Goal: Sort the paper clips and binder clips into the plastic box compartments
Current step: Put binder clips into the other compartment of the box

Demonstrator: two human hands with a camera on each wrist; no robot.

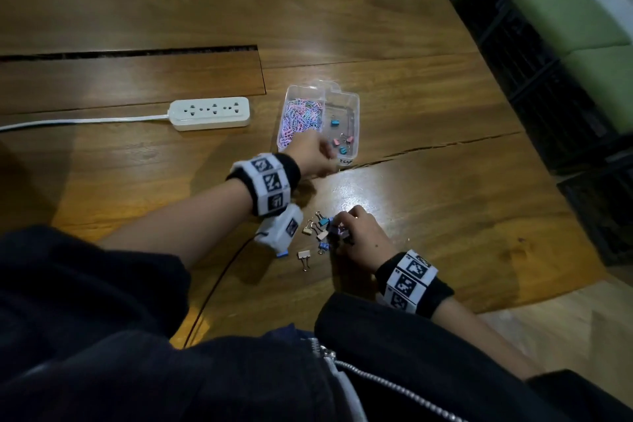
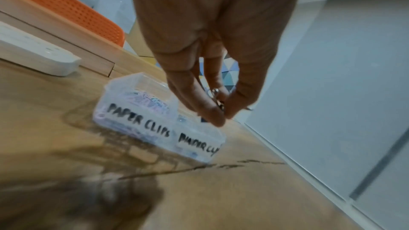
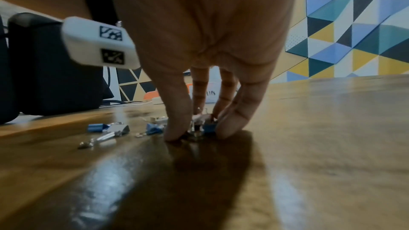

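A clear plastic box (image 1: 354,106) (image 2: 124,86) stands on the wooden table. Its left compartment holds pastel paper clips (image 1: 301,120) and its right one a few binder clips (image 1: 342,144). My left hand (image 1: 317,156) (image 2: 223,116) hovers over the box's near edge, fingertips pinching a binder clip (image 2: 215,93) by its metal handles. Several loose binder clips (image 1: 317,233) (image 3: 106,128) lie near the front edge. My right hand (image 1: 346,226) (image 3: 194,134) is down on that pile, thumb and fingers closing round a blue binder clip (image 3: 209,127).
A white power strip (image 1: 209,113) with its cord lies left of the box. A crack (image 1: 428,147) runs across the table just in front of the box. The table's right edge (image 1: 513,106) drops off to dark crates.
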